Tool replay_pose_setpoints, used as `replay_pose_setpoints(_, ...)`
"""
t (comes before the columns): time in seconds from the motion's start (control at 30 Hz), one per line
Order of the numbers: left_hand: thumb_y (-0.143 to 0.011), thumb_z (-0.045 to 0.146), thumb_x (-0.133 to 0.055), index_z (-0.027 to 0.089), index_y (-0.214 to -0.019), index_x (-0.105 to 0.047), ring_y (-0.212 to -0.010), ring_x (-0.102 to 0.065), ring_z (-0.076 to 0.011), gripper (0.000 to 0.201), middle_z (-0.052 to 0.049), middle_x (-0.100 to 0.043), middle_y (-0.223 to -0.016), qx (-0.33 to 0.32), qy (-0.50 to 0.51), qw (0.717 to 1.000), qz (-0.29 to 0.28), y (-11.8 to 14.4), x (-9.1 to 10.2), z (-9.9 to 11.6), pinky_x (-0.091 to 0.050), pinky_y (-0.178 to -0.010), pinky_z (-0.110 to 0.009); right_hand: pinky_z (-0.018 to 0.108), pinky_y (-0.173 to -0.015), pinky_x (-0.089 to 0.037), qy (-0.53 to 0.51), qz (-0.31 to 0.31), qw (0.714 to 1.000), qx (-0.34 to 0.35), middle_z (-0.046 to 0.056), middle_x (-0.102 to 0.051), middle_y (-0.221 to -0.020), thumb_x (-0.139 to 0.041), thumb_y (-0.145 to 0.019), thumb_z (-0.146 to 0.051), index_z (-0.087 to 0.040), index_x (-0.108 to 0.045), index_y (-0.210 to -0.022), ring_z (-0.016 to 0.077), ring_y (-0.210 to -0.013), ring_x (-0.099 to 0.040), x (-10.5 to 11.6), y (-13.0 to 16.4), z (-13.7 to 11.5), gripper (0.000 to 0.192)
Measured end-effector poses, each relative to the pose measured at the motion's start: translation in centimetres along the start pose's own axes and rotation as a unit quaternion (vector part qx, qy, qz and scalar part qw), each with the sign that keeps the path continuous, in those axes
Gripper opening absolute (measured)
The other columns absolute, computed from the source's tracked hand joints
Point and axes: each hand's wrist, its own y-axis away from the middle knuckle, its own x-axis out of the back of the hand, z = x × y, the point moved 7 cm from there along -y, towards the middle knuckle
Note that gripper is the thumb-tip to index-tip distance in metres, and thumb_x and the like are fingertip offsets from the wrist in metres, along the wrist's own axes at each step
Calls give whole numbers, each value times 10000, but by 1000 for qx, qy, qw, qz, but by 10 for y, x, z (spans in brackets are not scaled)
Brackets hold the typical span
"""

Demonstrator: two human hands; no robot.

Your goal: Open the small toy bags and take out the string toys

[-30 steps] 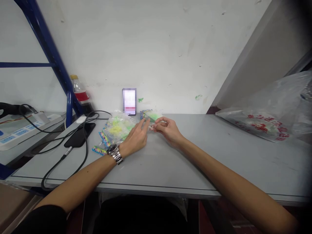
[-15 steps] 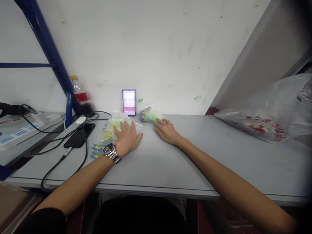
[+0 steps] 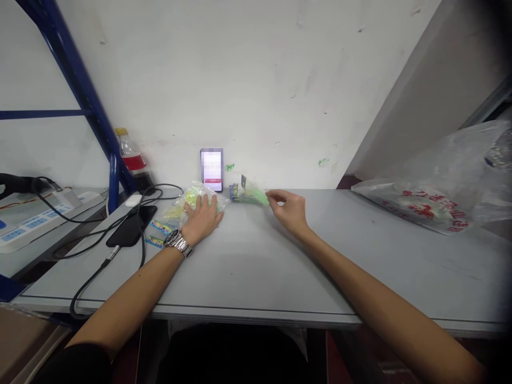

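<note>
My left hand (image 3: 202,217), with a metal watch (image 3: 178,242) on its wrist, lies palm down with fingers spread on clear plastic packets (image 3: 176,212) holding yellow-green contents. Two of the packets' colourful printed header strips (image 3: 160,228) stick out near the watch. To the right, my right hand (image 3: 290,212) pinches the near end of a clear packet with light green contents (image 3: 254,196). That packet's printed header (image 3: 234,192) points left, towards the phone, and what exactly is inside cannot be made out.
A lit phone (image 3: 212,169) leans on the wall. At left are a dark phone (image 3: 132,226) with black cables, a white case (image 3: 133,200), a cola bottle (image 3: 134,160) and a power strip (image 3: 48,218). A white plastic bag (image 3: 432,197) sits at the right.
My right hand has gone from lying on the green packet to pinching its end, and has moved a little right. My left hand has shifted slightly left over the packets.
</note>
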Motion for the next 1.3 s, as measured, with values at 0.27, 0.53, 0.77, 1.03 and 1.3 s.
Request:
replay_pose_setpoints(0.27,-984,458,-312,79,-1266,-501,-1325,-418,-307,509,-200,-529,-1333,-109,141,970,164,13,32,35,-258,-1147,-495,403,-782,-559,-332,-23,927,-172,-28,-567,-734,-778,-612,-318,-199,-615,-860,128,-631,-603,-24,13,8,320)
replay_pose_setpoints(0.53,-975,276,-388,178,-868,-552,-827,-583,-177,219,-52,-627,-840,-135,340,914,177,17,33,44,-457,-780,-307,420,-833,-526,-355,-95,915,-168,-10,-566,-759,-789,-610,-377,-202,-626,-918,158,-730,-602,-40,21,-2,390)
replay_pose_setpoints(0.77,-945,213,-450,194,-772,-450,-704,-512,-159,173,-19,-544,-734,-141,263,923,244,16,33,35,-406,-661,-281,353,-782,-511,-244,-61,953,-170,31,-609,-862,-659,-738,-420,-216,-564,-905,186,-848,-601,-36,20,3,280)
replay_pose_setpoints(1.03,-947,169,-424,201,-749,-420,-709,-482,-198,201,-45,-524,-728,-250,108,935,225,25,33,54,-389,-653,-314,330,-548,-488,-418,-156,817,-365,41,-557,-611,-543,-761,-603,-191,-552,-627,167,-552,-529,-52,30,7,433)
replay_pose_setpoints(1.3,-886,234,-602,197,-702,-420,-645,-481,-145,261,4,-525,-700,-225,253,934,116,14,18,45,-372,-613,-267,278,-496,-465,-288,-201,896,-272,-18,-553,-556,-787,-592,-286,-170,-551,-625,111,-463,-521,-46,24,11,264)
